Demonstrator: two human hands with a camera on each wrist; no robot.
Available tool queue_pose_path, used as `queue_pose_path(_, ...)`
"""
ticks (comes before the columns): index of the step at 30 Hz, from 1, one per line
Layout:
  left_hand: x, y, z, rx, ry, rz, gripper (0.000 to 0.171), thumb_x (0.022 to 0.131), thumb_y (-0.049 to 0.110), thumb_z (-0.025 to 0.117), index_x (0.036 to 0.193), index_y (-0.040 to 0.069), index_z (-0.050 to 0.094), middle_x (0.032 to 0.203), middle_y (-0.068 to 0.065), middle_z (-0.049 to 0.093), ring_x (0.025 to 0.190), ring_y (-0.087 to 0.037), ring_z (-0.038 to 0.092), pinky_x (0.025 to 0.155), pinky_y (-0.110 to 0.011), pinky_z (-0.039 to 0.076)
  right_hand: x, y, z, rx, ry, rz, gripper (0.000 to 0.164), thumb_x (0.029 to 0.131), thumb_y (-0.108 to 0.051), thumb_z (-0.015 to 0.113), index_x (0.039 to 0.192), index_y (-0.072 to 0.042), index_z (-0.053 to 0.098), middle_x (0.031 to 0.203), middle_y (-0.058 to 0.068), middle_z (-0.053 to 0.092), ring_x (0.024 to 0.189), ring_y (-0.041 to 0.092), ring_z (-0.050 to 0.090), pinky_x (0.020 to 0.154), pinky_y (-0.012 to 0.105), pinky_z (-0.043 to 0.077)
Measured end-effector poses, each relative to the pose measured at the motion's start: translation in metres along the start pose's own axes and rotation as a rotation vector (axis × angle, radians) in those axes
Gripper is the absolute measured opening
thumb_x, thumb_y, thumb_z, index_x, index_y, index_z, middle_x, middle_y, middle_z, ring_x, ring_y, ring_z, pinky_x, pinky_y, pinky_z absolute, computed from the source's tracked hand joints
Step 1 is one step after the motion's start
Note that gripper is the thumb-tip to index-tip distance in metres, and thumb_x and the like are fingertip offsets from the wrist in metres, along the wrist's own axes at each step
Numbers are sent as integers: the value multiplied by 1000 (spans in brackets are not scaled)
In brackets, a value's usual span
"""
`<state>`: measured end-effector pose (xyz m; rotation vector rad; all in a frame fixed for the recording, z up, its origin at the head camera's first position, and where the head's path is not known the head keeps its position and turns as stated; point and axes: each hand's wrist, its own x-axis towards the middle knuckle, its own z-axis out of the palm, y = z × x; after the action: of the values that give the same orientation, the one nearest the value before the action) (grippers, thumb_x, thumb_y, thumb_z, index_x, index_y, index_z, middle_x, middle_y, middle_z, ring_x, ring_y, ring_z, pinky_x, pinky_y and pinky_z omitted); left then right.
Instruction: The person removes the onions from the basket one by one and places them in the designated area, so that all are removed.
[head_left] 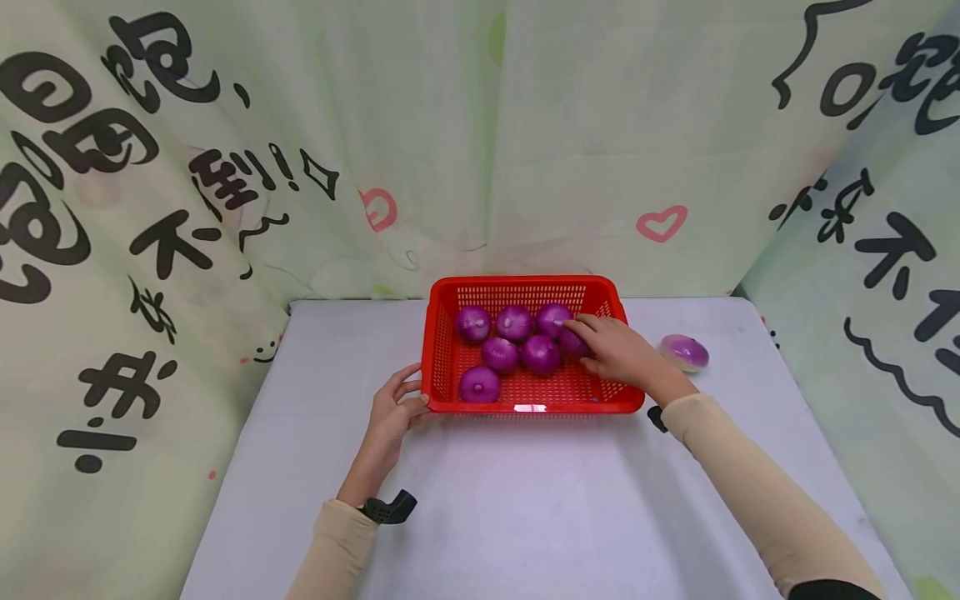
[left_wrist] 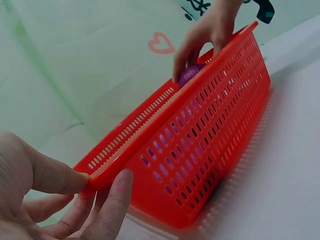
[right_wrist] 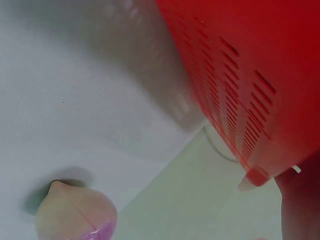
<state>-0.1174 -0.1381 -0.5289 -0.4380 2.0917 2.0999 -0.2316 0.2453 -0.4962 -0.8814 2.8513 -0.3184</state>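
- The right hand point(head_left: 618, 346) is reaching over the near right part of the basket's rim, its thumb and fingers curling round 1 purple onion point(head_left: 573, 342); the left wrist view is showing this grasp from the side.
- The left hand point(head_left: 393, 412) is pinching the near left corner of the red basket point(head_left: 430, 342), its thumb and fingers meeting at the rim.
- The step in hand is looking like handling 1 onion inside the basket while the other hand is steadying it; whether the onion is being set down or picked up, I am not able to tell.
- The next move is probably calling for a firm left hold, and for the right fingers to be clearing the neighbouring onions.
- Around the gripped onion, 6 other onions point(head_left: 501, 355) are lying in the basket, mostly towards its left and middle; the nearest ones are crowding the right fingertips.
- The basket's slotted walls are rising round them, so the right hand is having to work from above.
- Outside, 1 loose onion point(head_left: 684, 352), purple and white, is lying on the table to the right of the basket, just beyond the right wrist; the forearm is standing between it and the near edge, likely the main obstacle there.
- The white table point(head_left: 525, 508) is carrying everything, and a printed curtain point(head_left: 570, 167) is hanging behind.
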Motion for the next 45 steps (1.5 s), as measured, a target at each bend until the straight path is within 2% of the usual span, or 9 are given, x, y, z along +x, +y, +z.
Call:
queue_pose_path(9, 1, 1, 1, -10, -4, -7, 60, 95, 0, 59, 151, 20, 52, 135, -17, 63, 98, -21, 70, 97, -49, 62, -12, -3, -6, 106, 92, 37, 76, 92, -9, 72, 160, -7, 38, 161, 23, 40, 145, 45, 44, 113, 61, 48)
queue_pose_path(19, 1, 4, 2, -8, -8, 0, 60, 95, 0, 60, 151, 20, 52, 137, -16, 63, 105, -24, 69, 100, -53, 59, -29, -3, -9, 193, 193, 93, 80, 94, -3, 68, 163, -9, 29, 166, 22, 29, 150, 46, 33, 109, 65, 49)
queue_pose_path(23, 0, 3, 1, -7, -5, -4, 60, 95, 0, 60, 151, 20, 52, 137, -16, 62, 106, -25, 69, 99, -51, 60, -34, -2, -10, 211, 219, 112, 82, 93, -1, 69, 163, -9, 28, 166, 23, 29, 148, 47, 33, 107, 66, 50)
queue_pose_path(27, 1, 2, 1, -5, -8, -3, 59, 96, 1, 60, 151, 20, 52, 137, -16, 62, 106, -24, 69, 99, -50, 61, -40, 1, -9, 213, 282, 109, 81, 91, 2, 69, 162, -7, 31, 163, 25, 33, 146, 48, 36, 107, 67, 50)
queue_pose_path(32, 2, -1, 1, -18, -6, 1, 59, 96, 0, 59, 151, 19, 52, 135, -18, 62, 105, -25, 69, 99, -53, 59, -49, 3, -11, 220, 333, 120, 82, 91, 3, 68, 162, -8, 31, 163, 24, 33, 146, 48, 36, 105, 68, 50)
queue_pose_path(38, 2, -2, 2, -22, -8, 1, 59, 96, -1, 58, 152, 17, 52, 135, -19, 62, 106, -26, 69, 98, -50, 61, -64, 5, -18, 222, 387, 199, 84, 90, 2, 72, 162, -9, 31, 163, 23, 34, 145, 47, 37, 102, 70, 50)
queue_pose_path(45, 2, -1, 1, -19, -6, -10, 59, 95, 0, 59, 151, 19, 52, 136, -16, 62, 105, -24, 69, 99, -49, 61, -84, 15, -12, 241, 514, 255, 85, 86, 6, 73, 160, -5, 34, 159, 28, 38, 140, 51, 41, 98, 73, 50)
